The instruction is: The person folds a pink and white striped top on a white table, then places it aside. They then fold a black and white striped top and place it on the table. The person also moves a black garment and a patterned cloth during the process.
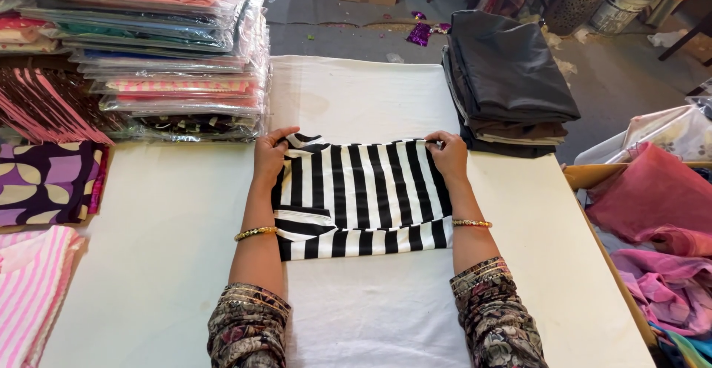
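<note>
My left hand (pixel 270 154) and right hand (pixel 448 156) each pinch a far corner of a folded black-and-white striped garment (pixel 362 197), lying flat mid-tabletop (pixel 163 264). Bagged clothes (pixel 170 49) are stacked at the far left corner, dark folded fabric (pixel 508 79) at the far right.

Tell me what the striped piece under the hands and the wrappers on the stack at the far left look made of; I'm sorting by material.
Striped garment: apparently soft matte fabric, likely knit; it lies limp and folds flat under the left hand and right hand. Wrappers: clear glossy plastic film, judging by glare and the coloured cloth showing through.
</note>
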